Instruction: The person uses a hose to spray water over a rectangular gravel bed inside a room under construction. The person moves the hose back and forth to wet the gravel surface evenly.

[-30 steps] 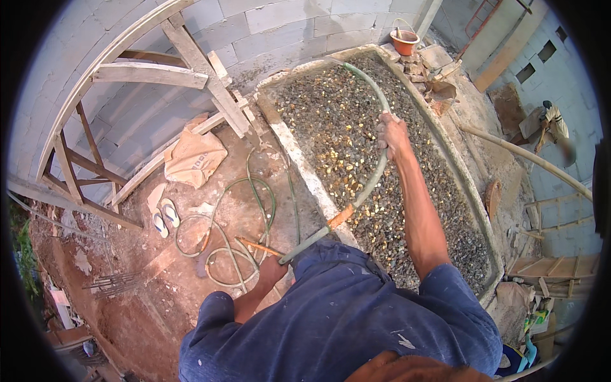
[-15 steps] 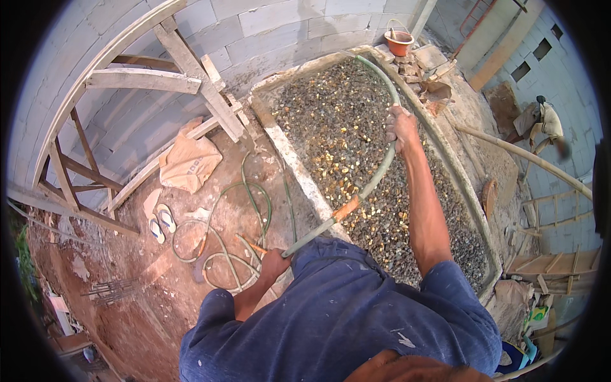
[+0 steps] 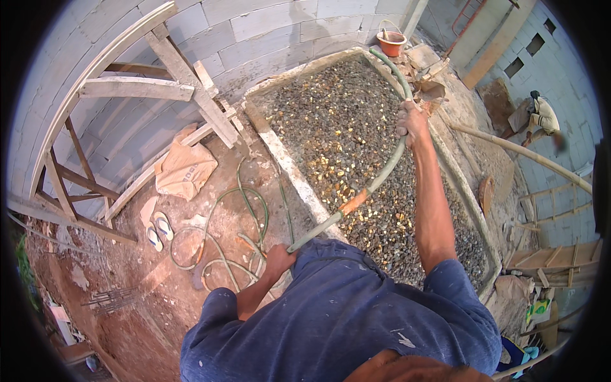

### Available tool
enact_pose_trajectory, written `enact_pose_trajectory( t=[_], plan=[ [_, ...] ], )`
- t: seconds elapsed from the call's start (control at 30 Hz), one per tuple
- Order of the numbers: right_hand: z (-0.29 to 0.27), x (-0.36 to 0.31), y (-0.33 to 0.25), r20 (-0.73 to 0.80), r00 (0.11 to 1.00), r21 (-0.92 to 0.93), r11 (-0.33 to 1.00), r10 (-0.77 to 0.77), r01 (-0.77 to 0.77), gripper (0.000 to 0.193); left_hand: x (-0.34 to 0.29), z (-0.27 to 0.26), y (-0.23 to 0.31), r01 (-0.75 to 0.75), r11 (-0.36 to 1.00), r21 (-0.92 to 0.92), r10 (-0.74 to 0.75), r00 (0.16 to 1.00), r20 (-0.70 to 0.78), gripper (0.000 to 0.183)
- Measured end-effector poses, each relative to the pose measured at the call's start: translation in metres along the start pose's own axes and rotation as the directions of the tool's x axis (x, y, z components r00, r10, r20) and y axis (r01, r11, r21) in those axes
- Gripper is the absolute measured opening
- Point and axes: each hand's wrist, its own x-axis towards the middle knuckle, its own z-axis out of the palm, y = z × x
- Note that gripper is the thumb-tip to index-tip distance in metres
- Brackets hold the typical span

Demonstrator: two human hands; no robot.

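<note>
A green hose (image 3: pixel 380 176) with an orange-brown wrapped section runs across the gravel (image 3: pixel 331 127), which fills a long pit with a pale concrete rim (image 3: pixel 289 167). My right hand (image 3: pixel 415 123), arm stretched forward, is closed around the hose above the pit's right side. Beyond that fist the hose bends away to the far rim, where a faint thin spray seems to arc leftward. Down by my left hip, my left hand (image 3: pixel 280 260) grips the hose's nearer part; its fingers are only partly visible.
Coiled thinner hose (image 3: pixel 219 261), flip-flops (image 3: pixel 159 230) and a sack (image 3: pixel 186 170) lie left of the pit. A wooden truss (image 3: pixel 95 172) leans there by the block wall (image 3: pixel 267 28). An orange bucket (image 3: pixel 392 44) stands behind; another person (image 3: pixel 541 121) bends beyond a pole (image 3: pixel 522 153).
My right hand has swung a little to the right over the gravel, carrying the hose's far end the same way. Both hands keep their grip, and the view has shifted slightly.
</note>
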Motion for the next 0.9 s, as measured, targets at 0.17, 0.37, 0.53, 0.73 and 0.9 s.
enact_pose_trajectory(
  t=[0.17,0.37,0.53,0.73,0.9],
  plan=[
    [-0.010,0.005,-0.004,0.008,1.000,0.058,0.998,-0.002,0.001,0.022,0.008,-0.004,0.008,0.027,1.000,0.013,-0.028,0.998,0.055,0.040],
    [-0.014,0.006,-0.013,-0.017,1.000,0.057,0.998,-0.005,0.006,0.022,0.015,-0.004,0.012,0.066,0.998,0.021,-0.067,0.996,0.053,0.043],
    [-0.016,0.011,-0.024,-0.098,0.995,0.057,0.998,-0.023,0.029,0.019,0.021,-0.012,0.027,0.022,0.999,0.033,-0.023,0.999,0.028,0.045],
    [-0.027,0.025,-0.041,-0.117,0.988,0.003,0.994,-0.104,0.105,0.024,0.035,-0.008,0.041,-0.025,1.000,-0.002,0.025,1.000,-0.003,0.046],
    [-0.028,0.027,-0.062,-0.131,0.979,-0.006,0.988,-0.156,0.157,0.025,0.047,-0.014,0.059,-0.034,0.999,-0.003,0.034,0.999,-0.005,0.044]
  ],
)
